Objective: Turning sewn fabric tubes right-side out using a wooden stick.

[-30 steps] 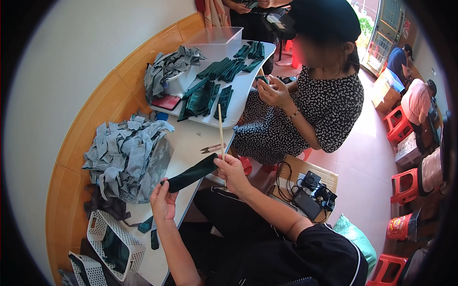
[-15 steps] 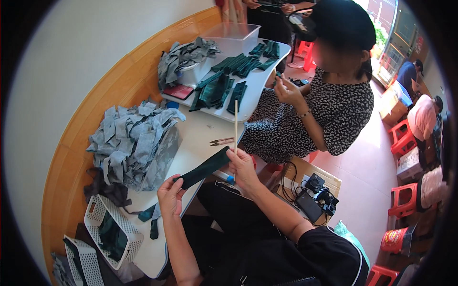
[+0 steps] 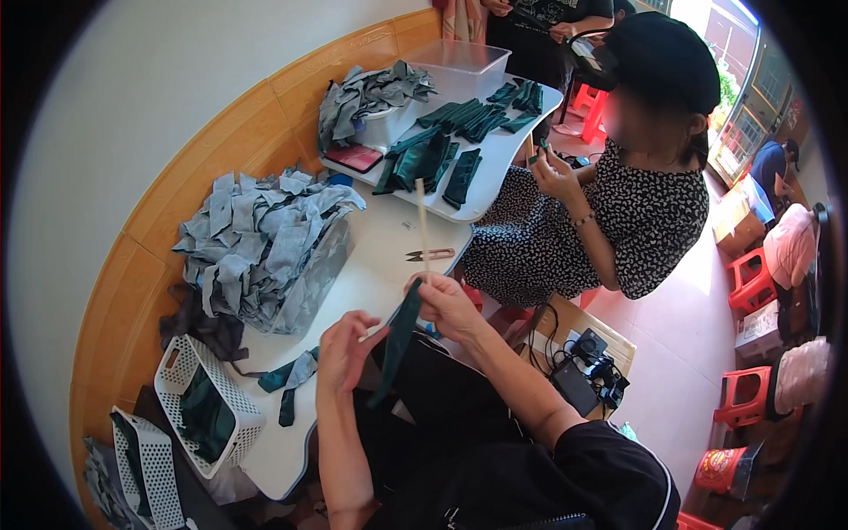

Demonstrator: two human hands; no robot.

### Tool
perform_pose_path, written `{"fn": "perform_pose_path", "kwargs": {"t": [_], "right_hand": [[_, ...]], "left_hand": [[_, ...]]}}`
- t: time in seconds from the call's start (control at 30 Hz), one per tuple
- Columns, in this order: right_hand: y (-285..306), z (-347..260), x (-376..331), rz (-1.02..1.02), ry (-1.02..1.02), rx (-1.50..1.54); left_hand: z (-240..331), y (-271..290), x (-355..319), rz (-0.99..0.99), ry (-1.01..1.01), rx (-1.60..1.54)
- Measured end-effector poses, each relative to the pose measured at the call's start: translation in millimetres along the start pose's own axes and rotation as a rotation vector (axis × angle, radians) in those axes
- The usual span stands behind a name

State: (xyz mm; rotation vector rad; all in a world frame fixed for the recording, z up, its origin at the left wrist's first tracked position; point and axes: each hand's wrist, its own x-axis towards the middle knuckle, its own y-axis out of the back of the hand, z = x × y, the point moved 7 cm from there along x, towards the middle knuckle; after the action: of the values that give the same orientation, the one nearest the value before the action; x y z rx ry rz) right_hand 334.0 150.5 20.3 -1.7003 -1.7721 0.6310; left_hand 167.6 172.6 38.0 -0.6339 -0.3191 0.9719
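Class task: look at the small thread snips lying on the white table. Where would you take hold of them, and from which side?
Grip the thread snips around the pale handle end, which points toward the table's open front edge, coming from above. They lie flat, with the dark blade tips pointing toward the pile of grey fabric pieces.

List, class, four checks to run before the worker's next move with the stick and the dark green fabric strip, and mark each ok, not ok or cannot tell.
1. Right hand grips the thin wooden stick: ok.
2. Left hand holds the dark green fabric strip: ok.
3. Stick is inside the strip: cannot tell, hands hide the join.
4. Thread snips lie within reach on the white table: ok.
5. Pile of grey fabric pieces sits apart from the hands: ok.
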Motion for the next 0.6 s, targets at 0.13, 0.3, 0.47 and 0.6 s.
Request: {"fn": "perform_pose_path", "kwargs": {"t": [0.13, 0.3, 0.47, 0.6], "right_hand": [[-27, -8, 8, -0.155, -0.042, -0.233], [-36, -37, 15, -0.231, 0.077, -0.475], [-21, -40, -13, 0.233, 0.073, -0.637], [-43, -37, -66, 0.062, 0.09, -1.1]], "left_hand": [[-41, -24, 16, -0.106, 0.391, 0.015], [-45, -39, 14, -0.308, 0.42, -0.123], [-25, -17, 25, -0.109, 0.212, -0.41], [-2, 1, 34, -0.047, 0.073, -0.427]]}}
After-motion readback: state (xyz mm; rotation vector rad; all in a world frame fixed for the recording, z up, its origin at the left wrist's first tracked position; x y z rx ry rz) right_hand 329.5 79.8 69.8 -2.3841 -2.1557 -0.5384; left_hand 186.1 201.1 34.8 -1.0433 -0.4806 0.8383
